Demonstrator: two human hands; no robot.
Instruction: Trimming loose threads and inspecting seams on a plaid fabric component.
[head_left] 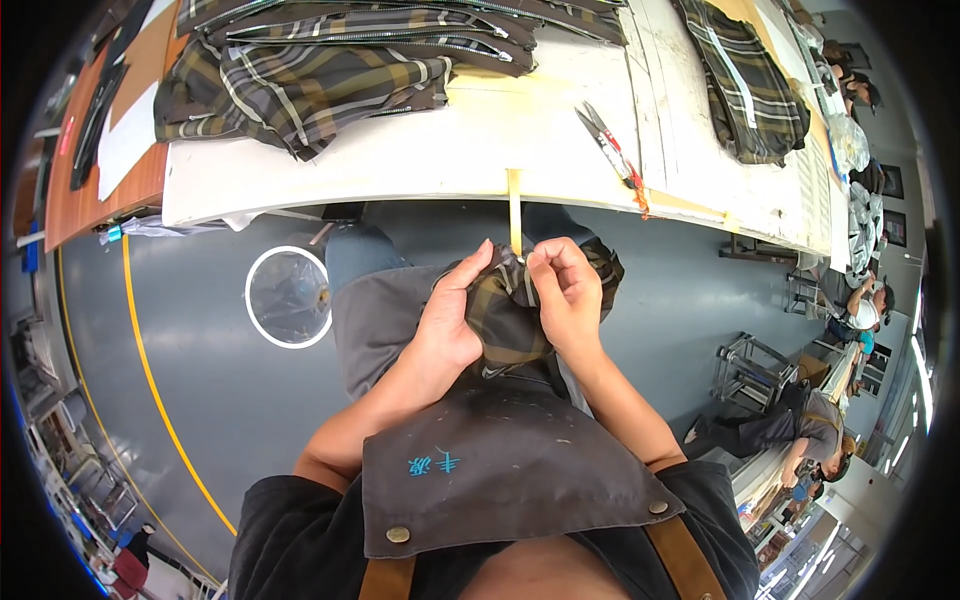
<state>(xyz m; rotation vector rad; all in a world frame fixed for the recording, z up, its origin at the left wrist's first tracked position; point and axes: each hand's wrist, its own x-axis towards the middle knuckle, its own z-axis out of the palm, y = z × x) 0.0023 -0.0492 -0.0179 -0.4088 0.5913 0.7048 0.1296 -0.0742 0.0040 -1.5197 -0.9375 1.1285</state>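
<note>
Over my lap I hold a dark plaid fabric piece [505,330]. My left hand [445,320] grips its left side, thumb along the top. My right hand [568,300] pinches a small spot at its upper middle, with more fabric bunched behind the fingers; what is between the fingertips is too small to make out. A narrow pale yellow strip [515,205] runs from the white table's [400,170] front edge down to the fabric between my hands. Red-handled scissors [620,160] lie on the table to the right of the strip.
Plaid pieces with zippers [300,95] are stacked at back left, another [740,90] at back right. A wooden table [130,170] adjoins on the left. A lined bin [285,295] stands on the floor. Co-workers [810,440] and metal racks [750,370] are at right.
</note>
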